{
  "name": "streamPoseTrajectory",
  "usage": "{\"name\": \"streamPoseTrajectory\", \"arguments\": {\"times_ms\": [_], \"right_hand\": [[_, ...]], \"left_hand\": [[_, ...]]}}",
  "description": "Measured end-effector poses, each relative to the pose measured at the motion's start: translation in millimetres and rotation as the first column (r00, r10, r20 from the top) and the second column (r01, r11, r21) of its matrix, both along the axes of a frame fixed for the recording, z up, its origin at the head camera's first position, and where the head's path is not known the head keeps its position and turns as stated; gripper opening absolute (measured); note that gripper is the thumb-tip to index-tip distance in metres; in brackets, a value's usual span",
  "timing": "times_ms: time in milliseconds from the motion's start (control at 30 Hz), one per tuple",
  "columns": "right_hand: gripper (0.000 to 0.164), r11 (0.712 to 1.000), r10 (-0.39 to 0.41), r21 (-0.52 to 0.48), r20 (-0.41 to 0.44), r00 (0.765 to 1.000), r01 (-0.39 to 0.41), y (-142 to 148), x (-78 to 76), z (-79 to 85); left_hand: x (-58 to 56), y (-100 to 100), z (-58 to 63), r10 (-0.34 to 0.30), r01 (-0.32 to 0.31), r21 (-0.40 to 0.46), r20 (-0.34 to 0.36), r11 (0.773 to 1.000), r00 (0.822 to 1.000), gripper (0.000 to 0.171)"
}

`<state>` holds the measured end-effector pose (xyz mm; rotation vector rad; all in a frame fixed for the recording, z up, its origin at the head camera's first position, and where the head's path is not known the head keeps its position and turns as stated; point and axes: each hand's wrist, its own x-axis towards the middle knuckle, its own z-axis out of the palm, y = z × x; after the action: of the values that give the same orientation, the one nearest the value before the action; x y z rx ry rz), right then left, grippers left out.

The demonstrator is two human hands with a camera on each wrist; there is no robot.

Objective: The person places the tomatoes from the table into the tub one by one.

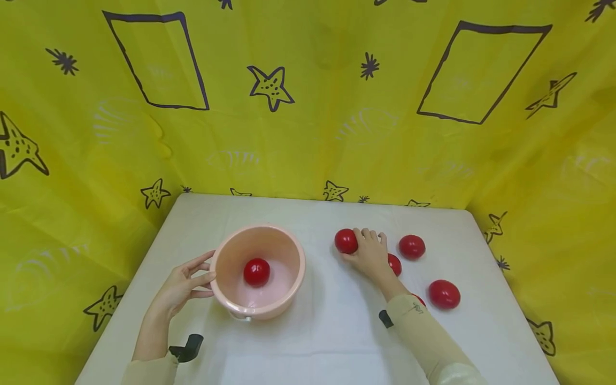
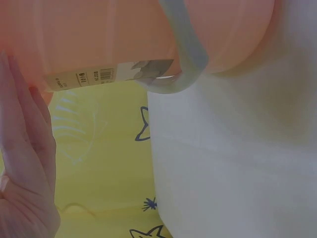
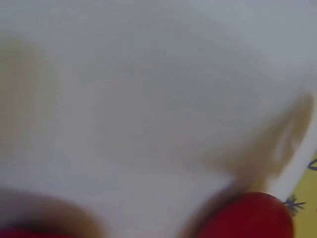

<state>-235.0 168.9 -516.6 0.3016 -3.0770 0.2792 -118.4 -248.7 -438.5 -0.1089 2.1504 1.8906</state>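
Note:
A pale pink bucket point(image 1: 292, 289) stands on the white table with its mouth facing up, and one glossy red ball point(image 1: 256, 272) lies on its bottom. My left hand point(image 1: 180, 286) grips the bucket's left rim, thumb on the edge and fingers spread along the outer wall. In the left wrist view, the bucket's side point(image 2: 99, 39) shows a label and a pale handle. To the right of the bucket, my right hand point(image 1: 370, 256) holds a red ball point(image 1: 346, 241) between thumb and fingers. The right wrist view is blurred; a red ball point(image 3: 252, 218) shows at its bottom.
More red balls lie right of and partly behind my right arm: one point(image 1: 411, 247) farther back, one point(image 1: 444, 294) nearer, one point(image 1: 394, 264) beside the wrist and one point(image 1: 420, 300) mostly hidden by the sleeve. A yellow patterned curtain point(image 1: 308, 133) encloses the white table point(image 1: 327, 331).

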Motion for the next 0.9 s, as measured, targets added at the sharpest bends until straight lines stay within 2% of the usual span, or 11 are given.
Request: {"name": "streamPoseTrajectory", "arguments": {"times_ms": [200,433,533,667,767,900], "right_hand": [[0.079,0.996,0.084,0.03,-0.109,0.99,-0.082,-14,-2.7,31.0],[0.078,0.982,0.187,0.011,-0.24,0.953,-0.189,-43,1.1,78.8],[0.077,0.965,0.25,-0.007,-0.297,0.922,-0.264,-59,7.0,97.8],[0.074,0.929,0.353,0.02,-0.353,0.866,-0.371,-83,17.2,114.8],[0.073,0.892,0.441,0.066,-0.341,0.83,-0.447,-102,25.0,121.0],[0.073,0.83,0.557,0.152,-0.272,0.785,-0.537,-127,33.7,121.4]], "left_hand": [[-0.5,0,0.4,0.005,-0.005,0.01,-0.001,1.0,1.0,0.063],[-0.4,0,0.1,0.002,-0.002,0.006,0.001,1.0,1.0,0.063],[-0.4,-1,0.1,0.005,-0.005,0.009,0.004,1.0,1.0,0.063],[-0.2,-1,0.2,0.002,-0.002,0.006,0.002,1.0,1.0,0.063],[-0.3,-1,0.3,0.0,0.0,0.003,-0.001,1.0,1.0,0.063],[-0.5,0,1.2,0.004,-0.004,0.007,0.004,1.0,1.0,0.064]]}}
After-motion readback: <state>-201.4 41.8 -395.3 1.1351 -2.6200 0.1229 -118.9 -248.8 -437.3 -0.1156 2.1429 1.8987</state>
